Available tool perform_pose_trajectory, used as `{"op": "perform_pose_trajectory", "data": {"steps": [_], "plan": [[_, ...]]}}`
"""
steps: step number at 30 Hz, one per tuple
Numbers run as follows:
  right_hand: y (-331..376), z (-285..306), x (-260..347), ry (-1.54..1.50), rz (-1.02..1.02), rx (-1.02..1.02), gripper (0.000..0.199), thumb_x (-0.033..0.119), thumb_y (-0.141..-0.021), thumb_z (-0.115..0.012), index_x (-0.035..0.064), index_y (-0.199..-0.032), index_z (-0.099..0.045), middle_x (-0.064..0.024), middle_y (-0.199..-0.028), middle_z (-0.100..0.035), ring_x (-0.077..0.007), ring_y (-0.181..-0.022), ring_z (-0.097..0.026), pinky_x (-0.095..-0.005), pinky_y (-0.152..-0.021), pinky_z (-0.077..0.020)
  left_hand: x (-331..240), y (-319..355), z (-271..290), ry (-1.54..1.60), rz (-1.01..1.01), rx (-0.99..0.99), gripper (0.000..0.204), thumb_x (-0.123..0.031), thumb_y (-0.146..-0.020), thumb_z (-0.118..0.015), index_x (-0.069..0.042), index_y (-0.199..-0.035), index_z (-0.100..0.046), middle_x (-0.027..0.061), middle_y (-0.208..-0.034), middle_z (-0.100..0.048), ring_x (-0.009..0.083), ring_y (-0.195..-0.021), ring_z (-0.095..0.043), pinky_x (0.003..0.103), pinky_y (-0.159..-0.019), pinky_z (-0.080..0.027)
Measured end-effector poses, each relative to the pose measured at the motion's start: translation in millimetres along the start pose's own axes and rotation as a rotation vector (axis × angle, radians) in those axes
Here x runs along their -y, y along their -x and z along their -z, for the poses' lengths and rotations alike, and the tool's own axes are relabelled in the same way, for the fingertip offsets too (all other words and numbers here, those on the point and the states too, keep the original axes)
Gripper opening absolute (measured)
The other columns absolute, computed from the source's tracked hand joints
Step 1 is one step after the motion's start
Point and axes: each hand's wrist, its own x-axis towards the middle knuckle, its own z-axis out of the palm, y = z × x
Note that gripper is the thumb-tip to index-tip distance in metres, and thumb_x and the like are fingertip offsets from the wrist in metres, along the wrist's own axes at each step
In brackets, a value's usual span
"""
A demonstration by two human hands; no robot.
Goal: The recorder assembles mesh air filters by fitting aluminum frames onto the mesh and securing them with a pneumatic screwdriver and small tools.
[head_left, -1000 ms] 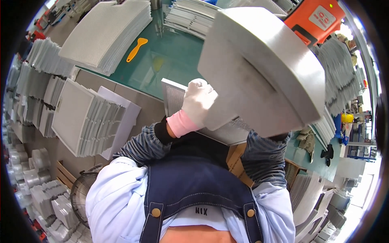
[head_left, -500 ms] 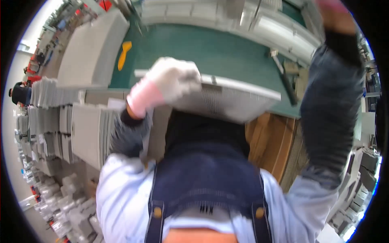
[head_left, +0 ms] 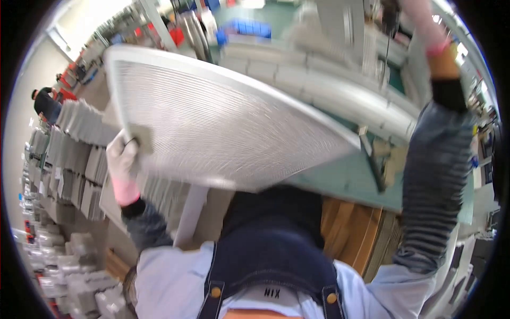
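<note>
My left hand [head_left: 123, 159], in a white and pink glove, is closed on the left edge of a large white-framed panel [head_left: 212, 117] with a finely ribbed, silvery face. The panel is held up and tilted over the near edge of the table, ribbed face toward me. Its right corner reaches toward the hammer-like tool. Far up at the right, my right hand [head_left: 422, 24] is raised in a pink glove, close to a dark hanging object [head_left: 390, 18]. Blur and the picture's rim hide what its fingers do.
The green table [head_left: 329, 181] carries a hammer-like tool [head_left: 373, 162] at the right and long silvery profiles [head_left: 319, 82] behind. A blue bin [head_left: 247, 29] stands farther back. Stacked panels [head_left: 79, 125] fill the left, with another person [head_left: 47, 103] beyond. Flat cardboard [head_left: 348, 226] stands under the table.
My left hand has moved left and down, and the panel has swung up from a nearly edge-on pose to show its ribbed face. My right hand stays raised at the upper right.
</note>
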Motion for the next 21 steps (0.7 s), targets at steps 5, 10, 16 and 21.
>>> {"op": "perform_pose_trajectory", "data": {"steps": [5, 10, 16, 21], "plan": [[46, 36, 46, -0.331, -0.407, 0.184, 0.022, 0.025, -0.087, -0.065, 0.0029, -0.090, -0.062, 0.0000, -0.073, -0.060, -0.0065, -0.058, -0.053, -0.0233, -0.053, -0.0423, -24, 0, 50, 0.118, 0.041, -0.265, 0.046, -0.030, -0.100, -0.047, 0.009, -0.123, -0.057, 0.0113, -0.112, -0.064, 0.0138, -0.101, -0.059, 0.026, -0.088, -0.045], [55, 90, 58, -0.455, -0.274, 0.191, 0.027, 0.029, -0.088, -0.064, 0.0034, -0.097, -0.061, 0.0007, -0.070, -0.057, -0.0060, -0.058, -0.052, -0.0217, -0.054, -0.0410, -81, -85, 16, 0.435, -0.085, -0.305, 0.045, -0.027, -0.099, -0.046, 0.007, -0.127, -0.056, 0.0099, -0.113, -0.064, 0.0147, -0.098, -0.061, 0.026, -0.086, -0.047], [52, 89, 79, -0.373, -0.327, 0.232, 0.028, 0.029, -0.087, -0.065, 0.0024, -0.096, -0.059, -0.0002, -0.071, -0.057, -0.0079, -0.057, -0.058, -0.0224, -0.052, -0.0448, -123, -254, -18, 0.427, -0.169, -0.307, 0.033, -0.017, -0.095, -0.049, 0.005, -0.116, -0.061, 0.0154, -0.106, -0.068, 0.0239, -0.097, -0.066, 0.035, -0.086, -0.051], [44, 75, 57, -0.378, -0.353, 0.209, 0.024, 0.022, -0.087, -0.067, 0.0006, -0.094, -0.058, -0.0010, -0.075, -0.060, -0.0065, -0.056, -0.058, -0.0215, -0.050, -0.0466, -145, -360, -101, -0.825, -0.821, -0.626, 0.017, -0.001, -0.079, -0.056, 0.002, -0.094, -0.063, 0.0259, -0.088, -0.066, 0.0428, -0.089, -0.064, 0.047, -0.077, -0.050]]}}
